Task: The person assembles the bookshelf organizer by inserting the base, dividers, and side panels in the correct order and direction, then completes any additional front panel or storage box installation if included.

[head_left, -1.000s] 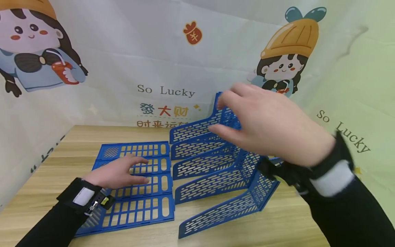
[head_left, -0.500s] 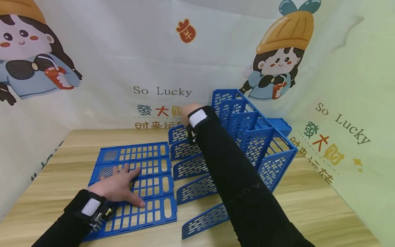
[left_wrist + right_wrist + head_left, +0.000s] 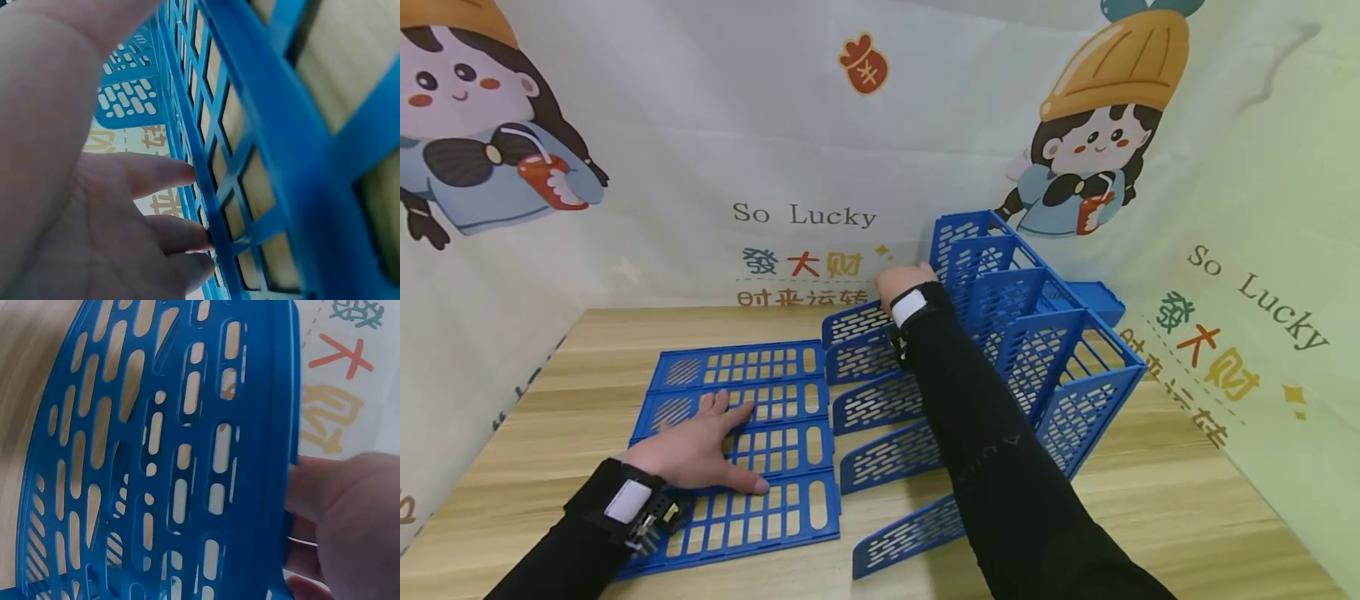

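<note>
On the table stands a blue plastic file rack (image 3: 1037,333) with several slotted dividers (image 3: 887,454) opening toward the left. My right hand (image 3: 906,282) touches its farthest divider (image 3: 857,323); the forearm crosses over the rack and hides part of it. In the right wrist view, the fingers go behind that divider's edge, so the fingertips cannot be seen. Left of the rack, a flat blue grid panel (image 3: 775,517) of several joined sections lies on the table. My left hand (image 3: 688,450) rests on this panel, fingers spread.
A smaller blue piece (image 3: 1096,302) shows behind the rack at the right. A printed cloth (image 3: 700,150) hangs behind and along both sides of the wooden table (image 3: 1180,500).
My right hand came down from above the rack, reached across to the farthest divider, then shifted slightly right along it. The left hand's fingers have spread on the grid panel.
</note>
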The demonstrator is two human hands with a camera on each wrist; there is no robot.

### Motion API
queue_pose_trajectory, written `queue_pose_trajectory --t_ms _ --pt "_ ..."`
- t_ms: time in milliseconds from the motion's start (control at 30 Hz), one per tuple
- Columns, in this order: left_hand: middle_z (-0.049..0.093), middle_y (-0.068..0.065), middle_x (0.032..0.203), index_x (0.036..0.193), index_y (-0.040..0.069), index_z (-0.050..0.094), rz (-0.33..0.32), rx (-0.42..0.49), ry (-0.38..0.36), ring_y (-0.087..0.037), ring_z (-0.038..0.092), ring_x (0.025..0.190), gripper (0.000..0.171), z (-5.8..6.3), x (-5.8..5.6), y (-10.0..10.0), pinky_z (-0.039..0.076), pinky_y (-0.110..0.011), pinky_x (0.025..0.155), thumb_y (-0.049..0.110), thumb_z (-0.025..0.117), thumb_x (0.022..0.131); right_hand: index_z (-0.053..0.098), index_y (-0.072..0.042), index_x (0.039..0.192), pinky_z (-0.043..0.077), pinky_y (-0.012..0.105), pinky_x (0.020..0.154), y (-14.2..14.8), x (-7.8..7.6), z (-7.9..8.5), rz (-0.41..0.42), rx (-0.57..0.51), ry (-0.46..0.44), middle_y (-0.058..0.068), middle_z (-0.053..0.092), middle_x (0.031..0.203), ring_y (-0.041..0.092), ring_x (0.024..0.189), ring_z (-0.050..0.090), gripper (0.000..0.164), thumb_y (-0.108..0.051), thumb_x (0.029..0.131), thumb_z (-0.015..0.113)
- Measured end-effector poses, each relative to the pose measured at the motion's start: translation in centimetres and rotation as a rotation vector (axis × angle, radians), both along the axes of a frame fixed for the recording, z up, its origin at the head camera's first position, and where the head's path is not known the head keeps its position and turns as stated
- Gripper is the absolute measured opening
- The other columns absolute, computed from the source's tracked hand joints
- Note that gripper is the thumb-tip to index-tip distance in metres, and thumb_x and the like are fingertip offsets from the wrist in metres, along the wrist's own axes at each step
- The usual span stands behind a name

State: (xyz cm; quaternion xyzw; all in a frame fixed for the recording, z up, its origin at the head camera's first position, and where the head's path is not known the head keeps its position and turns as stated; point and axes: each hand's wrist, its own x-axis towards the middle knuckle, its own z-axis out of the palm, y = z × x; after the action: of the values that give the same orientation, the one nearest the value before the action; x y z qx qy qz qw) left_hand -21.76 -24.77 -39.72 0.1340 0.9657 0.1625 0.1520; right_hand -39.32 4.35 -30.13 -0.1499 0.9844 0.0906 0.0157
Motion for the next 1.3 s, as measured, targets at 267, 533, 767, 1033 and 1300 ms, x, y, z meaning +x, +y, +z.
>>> queue_pose_trajectory --t_ms 267,533,767,1033,1300 --pt "0.013 -0.026 0.168 0.16 0.016 0.035 -0.034 0.079 -0.025 -0.053 0.007 0.153 0.118 0.1 0.1 0.2 0.005 -0.087 0.106 0.072 0.082 0.067 0.073 -0.017 0.118 0.054 0.052 0.099 0.5 0.8 1.4 -0.011 -0.012 0.09 0.005 0.076 0.113 0.026 0.104 0.071 0.02 -0.021 0.1 0.067" --pt "0.014 -0.025 0.169 0.16 0.02 0.036 -0.022 0.049 -0.019 -0.053 0.007 0.153 0.119 0.1 0.2 1.1 0.005 -0.088 0.106 0.076 0.08 0.065 0.078 -0.015 0.101 0.053 0.051 0.1 0.3 0.9 1.0 -0.024 -0.01 0.095 0.006 0.077 0.108 0.026 0.101 0.071 0.015 -0.017 0.101 0.062" --pt "0.014 -0.026 0.168 0.16 0.019 0.035 -0.009 0.043 -0.037 -0.055 0.005 0.153 0.119 0.2 0.3 0.9 0.008 -0.086 0.108 0.076 0.08 0.066 0.078 -0.013 0.098 0.053 0.05 0.098 -0.2 1.0 0.2 -0.002 -0.015 0.134 0.008 0.077 0.106 0.027 0.1 0.071 0.023 -0.012 0.103 0.056" --pt "0.015 -0.027 0.168 0.16 0.019 0.035 0.009 0.05 -0.054 -0.057 0.005 0.151 0.119 0.5 0.6 0.8 0.011 -0.086 0.107 0.073 0.082 0.065 0.078 -0.013 0.096 0.054 0.049 0.095 -0.1 1.2 0.0 0.015 -0.024 0.159 0.008 0.078 0.104 0.028 0.097 0.072 0.025 -0.012 0.104 0.054" --pt "0.013 -0.027 0.168 0.16 0.018 0.035 0.013 0.058 -0.066 -0.057 0.003 0.151 0.119 0.6 0.5 0.6 0.01 -0.086 0.107 0.073 0.083 0.065 0.078 -0.013 0.095 0.054 0.05 0.095 -0.1 1.1 0.2 0.027 -0.003 0.156 0.008 0.077 0.103 0.028 0.097 0.072 0.02 -0.014 0.101 0.059"
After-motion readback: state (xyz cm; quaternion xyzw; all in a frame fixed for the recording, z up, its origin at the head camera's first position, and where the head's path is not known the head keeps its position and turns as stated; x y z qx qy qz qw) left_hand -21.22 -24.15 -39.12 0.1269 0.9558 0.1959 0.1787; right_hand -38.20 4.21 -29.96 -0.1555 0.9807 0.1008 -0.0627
